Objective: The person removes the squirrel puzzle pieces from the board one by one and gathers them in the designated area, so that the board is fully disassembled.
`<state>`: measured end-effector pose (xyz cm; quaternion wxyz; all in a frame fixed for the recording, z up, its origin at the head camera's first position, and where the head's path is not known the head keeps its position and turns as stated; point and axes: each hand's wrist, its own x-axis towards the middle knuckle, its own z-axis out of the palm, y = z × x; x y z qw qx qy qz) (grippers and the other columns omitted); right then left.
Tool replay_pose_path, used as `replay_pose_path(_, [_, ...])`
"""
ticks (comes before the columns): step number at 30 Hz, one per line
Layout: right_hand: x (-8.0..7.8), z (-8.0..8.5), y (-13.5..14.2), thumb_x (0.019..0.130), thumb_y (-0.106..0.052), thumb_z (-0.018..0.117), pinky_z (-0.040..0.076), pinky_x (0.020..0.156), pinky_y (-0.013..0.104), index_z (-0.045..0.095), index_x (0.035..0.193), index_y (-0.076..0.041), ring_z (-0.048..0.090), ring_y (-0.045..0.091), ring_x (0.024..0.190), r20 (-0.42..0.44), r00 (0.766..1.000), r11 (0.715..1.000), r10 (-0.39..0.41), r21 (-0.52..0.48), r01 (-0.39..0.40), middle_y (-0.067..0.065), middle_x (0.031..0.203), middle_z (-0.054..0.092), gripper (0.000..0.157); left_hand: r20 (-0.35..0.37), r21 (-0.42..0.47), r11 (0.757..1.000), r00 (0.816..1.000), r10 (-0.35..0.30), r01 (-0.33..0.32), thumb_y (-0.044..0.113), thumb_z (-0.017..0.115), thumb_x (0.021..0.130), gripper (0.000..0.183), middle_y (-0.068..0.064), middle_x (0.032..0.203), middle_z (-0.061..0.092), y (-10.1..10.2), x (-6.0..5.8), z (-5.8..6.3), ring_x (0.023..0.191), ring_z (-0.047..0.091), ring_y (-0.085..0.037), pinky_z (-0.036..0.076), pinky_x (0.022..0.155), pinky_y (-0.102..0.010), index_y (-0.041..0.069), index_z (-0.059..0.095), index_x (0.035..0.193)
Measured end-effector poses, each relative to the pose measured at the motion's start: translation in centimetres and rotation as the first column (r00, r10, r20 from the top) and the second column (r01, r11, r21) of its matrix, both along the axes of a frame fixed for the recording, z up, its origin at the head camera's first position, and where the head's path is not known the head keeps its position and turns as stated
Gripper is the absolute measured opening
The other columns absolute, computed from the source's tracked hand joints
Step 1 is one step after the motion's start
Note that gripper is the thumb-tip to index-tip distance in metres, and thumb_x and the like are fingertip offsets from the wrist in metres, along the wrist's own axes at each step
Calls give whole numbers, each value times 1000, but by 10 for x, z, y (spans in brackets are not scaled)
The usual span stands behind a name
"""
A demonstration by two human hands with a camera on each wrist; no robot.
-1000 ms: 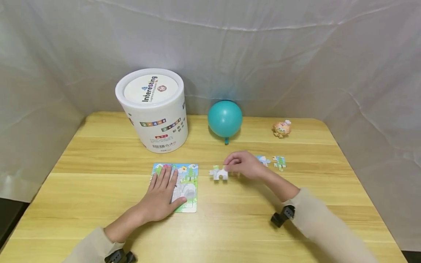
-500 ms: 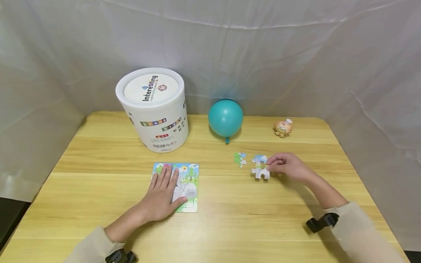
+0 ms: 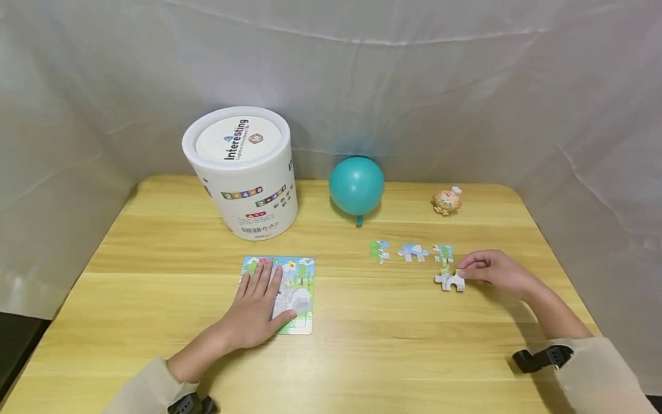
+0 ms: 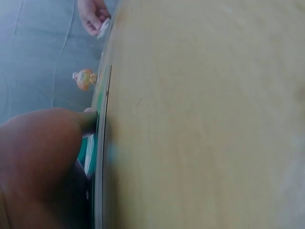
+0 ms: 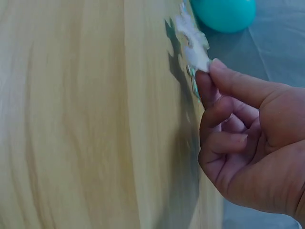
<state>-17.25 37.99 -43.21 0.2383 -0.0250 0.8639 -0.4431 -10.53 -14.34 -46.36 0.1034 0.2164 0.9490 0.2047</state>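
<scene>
My left hand point(image 3: 258, 310) lies flat with fingers spread on a square puzzle board point(image 3: 302, 319) printed with flowers, trees and a grey shape; palm and fingers cover its left part. On the right, my right hand point(image 3: 496, 273) pinches a whitish-grey jigsaw piece point(image 3: 453, 280) by its right edge between thumb and forefinger. The right wrist view shows that jigsaw piece point(image 5: 191, 40) raised over the wood, its shadow beside it. Just behind it in the head view is a jigsaw piece with a tree point(image 3: 443, 253). A blue-and-white piece point(image 3: 413, 252) and a green-and-blue piece point(image 3: 379, 251) lie to its left.
A large white tub point(image 3: 253, 195) with a lid stands behind the board. Further right are a teal balloon point(image 3: 357, 186) and a small orange figurine point(image 3: 446, 200). A grey cloth point(image 3: 414, 86) hangs behind the wooden table point(image 3: 362, 356).
My right hand has carried the pinched jigsaw piece rightward, from beside the board past the loose pieces, uncovering them. My left hand stays on the board.
</scene>
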Motion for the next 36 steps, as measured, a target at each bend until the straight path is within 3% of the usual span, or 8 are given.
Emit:
replay_pose_path(6, [-2, -4, 3, 96, -19, 72, 51, 69, 27, 69, 112, 6, 58, 14, 79, -21, 1000, 999, -4, 45, 5, 7, 92, 69, 30, -12, 25, 1000, 1000, 6, -6, 52, 56, 101, 92, -31, 166, 1, 0, 2, -1, 154, -5, -45, -1, 120, -65, -7, 15, 160])
replay_pose_path(12, [-2, -7, -1, 96, -19, 73, 49, 69, 26, 71, 108, 3, 54, 14, 79, -52, 999, 995, 11, 96, -6, 7, 92, 67, 25, 7, -14, 1000, 1000, 5, -5, 52, 56, 101, 92, -29, 166, -1, 1, 1, 3, 154, -5, -45, 0, 120, -66, -6, 13, 160])
replay_pose_path(18, [-1, -7, -5, 96, -18, 72, 50, 69, 25, 69, 111, 5, 56, 14, 80, -71, 997, 997, 10, 80, -4, 8, 93, 67, 27, 19, -30, 1000, 1000, 5, -5, 52, 56, 101, 93, -28, 166, -1, 2, 0, 3, 154, -5, -44, 0, 120, -65, -5, 13, 160])
replay_pose_path(28, [-2, 5, -13, 101, -24, 66, 50, 70, 28, 68, 116, 3, 58, 17, 83, -100, 995, 995, 18, 101, -7, 11, 98, 69, 32, 73, 107, 993, 997, 37, -44, 49, 64, 97, 95, -28, 167, 2, -1, -3, 4, 154, -4, -45, -2, 119, -66, -5, 18, 160])
replay_pose_path(36, [-10, 14, -51, 102, -29, 64, 51, 75, 32, 71, 116, -2, 60, 22, 90, -127, 990, 993, 64, 104, -51, 10, 102, 71, 31, -22, 126, 990, 997, 69, -65, 40, 72, 95, 90, -28, 164, 22, -4, -5, 8, 152, 16, -46, 13, 120, -64, -6, 27, 157])
